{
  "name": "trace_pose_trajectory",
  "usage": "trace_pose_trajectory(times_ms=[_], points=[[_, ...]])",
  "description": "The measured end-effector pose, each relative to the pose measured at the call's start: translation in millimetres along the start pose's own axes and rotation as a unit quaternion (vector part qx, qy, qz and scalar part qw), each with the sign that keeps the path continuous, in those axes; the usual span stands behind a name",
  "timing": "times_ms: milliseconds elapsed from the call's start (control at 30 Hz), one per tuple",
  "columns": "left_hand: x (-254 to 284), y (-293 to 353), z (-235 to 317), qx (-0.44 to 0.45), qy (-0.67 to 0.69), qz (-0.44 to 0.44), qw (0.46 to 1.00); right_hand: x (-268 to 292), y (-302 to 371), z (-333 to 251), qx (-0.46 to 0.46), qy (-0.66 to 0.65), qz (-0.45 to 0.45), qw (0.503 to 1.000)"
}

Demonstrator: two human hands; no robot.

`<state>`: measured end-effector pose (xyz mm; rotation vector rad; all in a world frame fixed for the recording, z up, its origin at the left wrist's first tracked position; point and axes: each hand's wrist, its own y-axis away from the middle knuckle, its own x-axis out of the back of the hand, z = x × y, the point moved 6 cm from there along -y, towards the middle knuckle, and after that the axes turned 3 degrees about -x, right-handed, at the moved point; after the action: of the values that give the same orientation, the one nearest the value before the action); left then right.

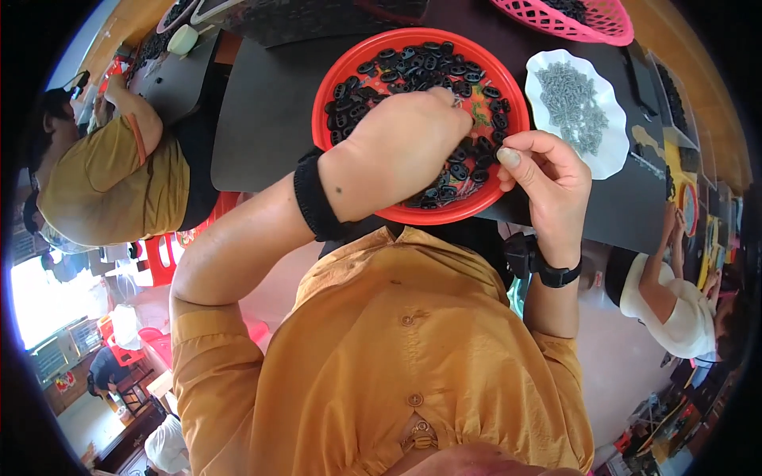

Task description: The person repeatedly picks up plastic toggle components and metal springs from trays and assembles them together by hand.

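A round red plastic tray (pixel 446 215) holds many small black oval plastic pieces (pixel 389 76) with two holes each, shaped like cord locks. My left hand (pixel 405 147) is curled over the middle of the tray. Its fingertips point down and to the right; something thin and pale shows by them, too small to name. At the tray's right rim my right hand (pixel 549 178) is closed, thumb and forefinger pressed together. Whatever lies in that pinch is hidden. Right of the tray, a white wavy-edged plate (pixel 613 155) carries a heap of small grey metal springs (pixel 573 103).
The tray and plate stand on a dark table (pixel 258 119). A pink mesh basket (pixel 611 24) with black pieces sits at the far right, a dark bin (pixel 317 20) at the far edge. People work on the left (pixel 119 182) and right (pixel 675 309).
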<state>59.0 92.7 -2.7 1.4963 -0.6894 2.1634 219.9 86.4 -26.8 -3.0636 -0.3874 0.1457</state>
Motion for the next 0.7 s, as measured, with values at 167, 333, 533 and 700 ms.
trace_pose_trajectory(times_ms=[167,333,533,700], points=[[22,8,-4,0.000,0.120,0.121,0.985,-8,2,5,-0.030,-0.063,0.005,0.998],[7,34,-3,0.229,0.545,0.132,0.796,-25,2,6,-0.021,-0.138,0.007,0.990],[9,47,5,0.209,0.577,0.192,0.766,-46,3,1,-0.008,-0.153,-0.019,0.988],[16,54,6,0.202,0.532,0.202,0.797,-55,3,2,-0.017,-0.168,-0.028,0.985]])
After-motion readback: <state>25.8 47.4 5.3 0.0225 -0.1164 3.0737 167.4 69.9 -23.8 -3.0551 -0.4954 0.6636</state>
